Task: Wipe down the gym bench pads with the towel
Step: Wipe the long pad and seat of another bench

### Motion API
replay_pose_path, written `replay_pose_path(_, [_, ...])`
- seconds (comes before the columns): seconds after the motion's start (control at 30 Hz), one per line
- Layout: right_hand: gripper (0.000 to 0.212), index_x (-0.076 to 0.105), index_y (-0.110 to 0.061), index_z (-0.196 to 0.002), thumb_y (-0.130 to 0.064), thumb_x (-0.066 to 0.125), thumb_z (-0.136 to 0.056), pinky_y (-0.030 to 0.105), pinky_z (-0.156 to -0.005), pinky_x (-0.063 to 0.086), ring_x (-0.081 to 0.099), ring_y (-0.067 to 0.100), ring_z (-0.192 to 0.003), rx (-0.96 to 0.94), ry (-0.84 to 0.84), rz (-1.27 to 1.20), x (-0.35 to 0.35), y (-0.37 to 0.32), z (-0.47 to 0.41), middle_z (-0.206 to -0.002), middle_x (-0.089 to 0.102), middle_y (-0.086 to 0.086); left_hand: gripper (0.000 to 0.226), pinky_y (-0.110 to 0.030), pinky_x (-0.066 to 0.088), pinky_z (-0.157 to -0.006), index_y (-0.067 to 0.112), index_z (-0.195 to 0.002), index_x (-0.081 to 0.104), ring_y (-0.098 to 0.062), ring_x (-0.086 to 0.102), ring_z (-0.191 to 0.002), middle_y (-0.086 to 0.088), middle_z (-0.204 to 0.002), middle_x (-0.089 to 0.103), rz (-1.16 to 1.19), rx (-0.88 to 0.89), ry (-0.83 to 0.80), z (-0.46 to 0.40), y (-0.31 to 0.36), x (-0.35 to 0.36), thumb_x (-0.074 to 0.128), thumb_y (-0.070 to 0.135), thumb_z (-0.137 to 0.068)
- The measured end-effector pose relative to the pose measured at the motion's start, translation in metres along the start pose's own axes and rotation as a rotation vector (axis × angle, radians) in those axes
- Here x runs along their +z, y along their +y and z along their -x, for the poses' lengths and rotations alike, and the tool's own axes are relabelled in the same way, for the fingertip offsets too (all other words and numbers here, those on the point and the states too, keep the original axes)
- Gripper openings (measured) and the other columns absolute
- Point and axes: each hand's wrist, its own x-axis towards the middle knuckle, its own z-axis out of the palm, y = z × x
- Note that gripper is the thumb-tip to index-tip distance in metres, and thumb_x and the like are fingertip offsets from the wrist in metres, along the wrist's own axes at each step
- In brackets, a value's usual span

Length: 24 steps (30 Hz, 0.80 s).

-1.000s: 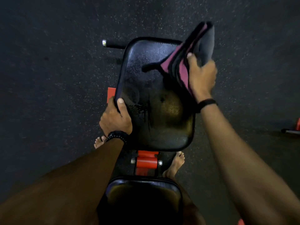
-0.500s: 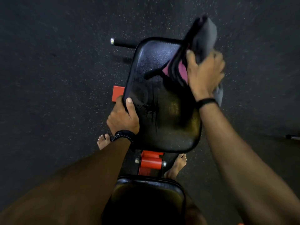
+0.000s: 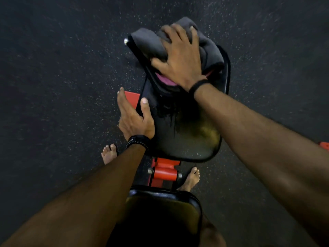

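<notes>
A black glossy bench pad (image 3: 188, 138) lies ahead of me, wet streaks running down its middle. My right hand (image 3: 179, 56) presses a bunched dark grey towel (image 3: 147, 43) with a pink stripe flat onto the pad's far end, fingers spread over the cloth. My left hand (image 3: 132, 118) grips the pad's left edge, thumb on top of the surface. A second black pad (image 3: 163, 211) sits close below, between my forearms. The towel hides the far end of the first pad.
A red steel frame bracket (image 3: 164, 172) with bolts joins the two pads. My bare feet (image 3: 108, 155) stand on the dark speckled rubber floor either side of the frame. A chrome-capped bar end (image 3: 126, 41) sticks out at the far left. Something red (image 3: 324, 145) shows at the right edge.
My right hand has brought the hanging towel down from the pad's right side and pressed it flat on the far end. My left hand stays on the left edge.
</notes>
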Motion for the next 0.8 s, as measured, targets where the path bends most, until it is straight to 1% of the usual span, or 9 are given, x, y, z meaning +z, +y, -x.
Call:
replay_pose_path(0.07, [0.065,0.062,-0.022,-0.126,-0.062,0.037,-0.080,0.055,-0.116,0.016,0.039,0.025,-0.136,0.034,-0.092,0.071,-0.006,-0.023,-0.012,-0.139,0.053,0.000,0.074,-0.039,0.041,-0.102,0.013,-0.150,0.026,-0.024,0.046,-0.130,-0.006,-0.154,0.034,0.129,0.000,0.037,-0.001,-0.005,0.000,0.037,0.057,-0.092])
replay_pose_path(0.13, [0.062,0.067,-0.018,-0.117,-0.060,0.038,-0.081,0.057,-0.115,0.017,0.045,0.029,-0.128,-0.078,-0.205,0.150,-0.009,-0.052,-0.004,-0.125,0.062,0.007,0.076,-0.039,0.042,-0.103,0.011,-0.150,0.027,-0.016,0.048,-0.128,-0.008,-0.154,0.033,0.334,-0.061,0.132,-0.003,-0.011,-0.007,0.040,0.057,-0.091])
replay_pose_path(0.2, [0.055,0.071,-0.015,-0.110,-0.055,0.042,-0.084,0.058,-0.115,0.016,0.051,0.032,-0.120,-0.258,-0.253,0.219,0.001,-0.082,0.027,-0.111,0.068,0.012,0.074,-0.019,0.038,-0.102,0.009,-0.149,0.027,0.008,0.043,-0.122,-0.012,-0.154,0.030,0.493,-0.177,0.267,-0.005,-0.016,-0.019,0.042,0.053,-0.092])
replay_pose_path(0.23, [0.050,0.071,-0.016,-0.107,-0.050,0.042,-0.086,0.058,-0.115,0.017,0.053,0.032,-0.117,-0.350,-0.258,0.211,0.010,-0.100,0.050,-0.107,0.069,0.012,0.072,-0.015,0.035,-0.099,0.010,-0.149,0.026,0.010,0.041,-0.118,-0.012,-0.154,0.028,0.533,-0.251,0.332,-0.005,-0.020,-0.028,0.042,0.050,-0.092])
replay_pose_path(0.33, [0.040,0.069,-0.019,-0.115,-0.038,0.045,-0.089,0.059,-0.117,0.015,0.050,0.031,-0.122,-0.590,-0.345,0.147,0.035,-0.135,0.130,-0.118,0.065,0.007,0.066,-0.016,0.034,-0.092,0.016,-0.151,0.022,-0.008,0.040,-0.117,-0.013,-0.153,0.026,0.618,-0.381,0.427,-0.006,-0.035,-0.058,0.041,0.047,-0.096])
replay_pose_path(0.43, [0.050,0.057,-0.015,-0.136,-0.032,0.050,-0.089,0.064,-0.118,0.006,0.036,0.033,-0.141,-0.704,-0.186,0.120,0.059,-0.102,0.193,-0.145,0.051,0.010,0.058,-0.004,0.038,-0.084,0.018,-0.150,0.022,-0.014,0.042,-0.124,-0.012,-0.152,0.029,0.598,-0.345,0.413,-0.011,-0.044,-0.073,0.040,0.042,-0.101])
replay_pose_path(0.53, [0.048,0.044,-0.020,-0.146,-0.022,0.051,-0.099,0.064,-0.118,0.012,0.036,0.031,-0.141,-0.620,0.027,0.070,0.069,-0.027,0.251,-0.150,0.043,0.010,0.060,-0.014,0.041,-0.098,0.017,-0.149,0.024,-0.013,0.039,-0.133,-0.011,-0.149,0.033,0.575,-0.263,0.314,-0.011,-0.046,-0.071,0.041,0.044,-0.098])
replay_pose_path(0.63, [0.055,0.032,-0.026,-0.150,-0.026,0.052,-0.099,0.063,-0.117,0.014,0.035,0.030,-0.138,-0.577,0.029,0.152,0.061,0.026,0.285,-0.148,0.038,0.008,0.060,-0.024,0.041,-0.104,0.016,-0.149,0.025,-0.014,0.040,-0.133,-0.014,-0.148,0.035,0.574,-0.207,0.224,-0.007,-0.046,-0.065,0.042,0.042,-0.098])
replay_pose_path(0.8, [0.049,0.054,-0.026,-0.139,-0.027,0.051,-0.091,0.064,-0.114,0.008,0.031,0.031,-0.141,-0.589,0.029,0.120,0.070,-0.077,0.217,-0.150,0.045,0.010,0.057,-0.025,0.046,-0.097,0.015,-0.147,0.031,-0.020,0.049,-0.125,-0.013,-0.143,0.044,0.539,-0.199,0.133,-0.003,-0.045,-0.055,0.041,0.042,-0.098])
